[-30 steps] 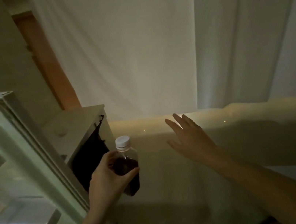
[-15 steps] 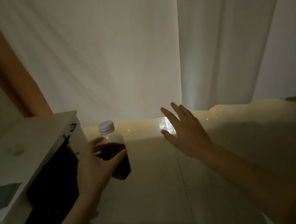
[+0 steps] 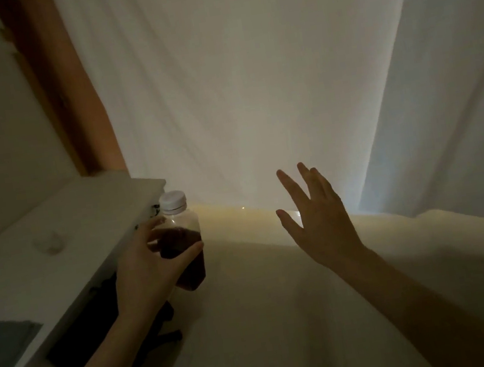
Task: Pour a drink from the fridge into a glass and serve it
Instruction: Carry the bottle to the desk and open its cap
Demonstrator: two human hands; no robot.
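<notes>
The fridge door seen a second ago has dropped out of view, leaving a white desk (image 3: 65,250) at nine o'clock. The left hand (image 3: 149,266) is clamped on an upright, capped bottle (image 3: 184,242) of dark drink just left of centre. At three o'clock the right hand (image 3: 318,219) hangs empty, fingers spread; no glass shows, so pouring likely waits on reaching one.

Bottle (image 3: 184,242) — clear glossy plastic, matt white ridged cap (image 3: 172,200). Behind it: curtain (image 3: 235,83), soft matt cloth, creased. Left of bottle: desk (image 3: 55,242), smooth matt white top; above that, post (image 3: 64,93) — plain orange-brown wood.
</notes>
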